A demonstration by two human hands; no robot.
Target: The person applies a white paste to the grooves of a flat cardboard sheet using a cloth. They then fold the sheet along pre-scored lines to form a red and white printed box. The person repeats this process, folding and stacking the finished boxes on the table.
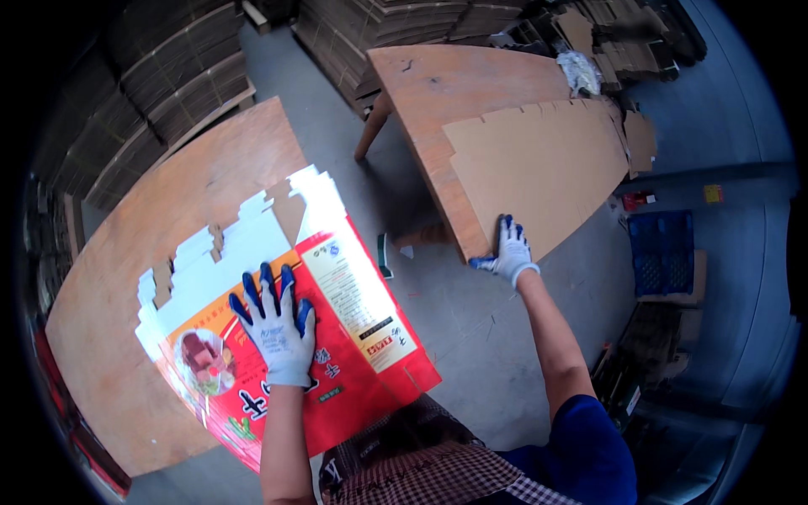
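Observation:
My left hand [273, 328], in a white and blue work glove, lies flat with fingers spread on a red printed cardboard sheet [370, 370]. That sheet is the top of a pile of flat box blanks, whose white, notched edges [231, 252] fan out beyond my fingertips. The pile rests on a wooden table [109, 337] and overhangs its near right side. To the right, my right hand [509, 252], gloved alike, rests at the corner of a second wooden table. Its fingers lie stretched on a plain brown cardboard sheet [539, 168], with the thumb apart on the wood.
Tall stacks of flat cardboard [181, 67] stand at the far left, and another stack [362, 38] at the far middle. The second wooden table [471, 71] has crumpled plastic [579, 71] on its far end. A blue plastic pallet [662, 252] leans near the right wall.

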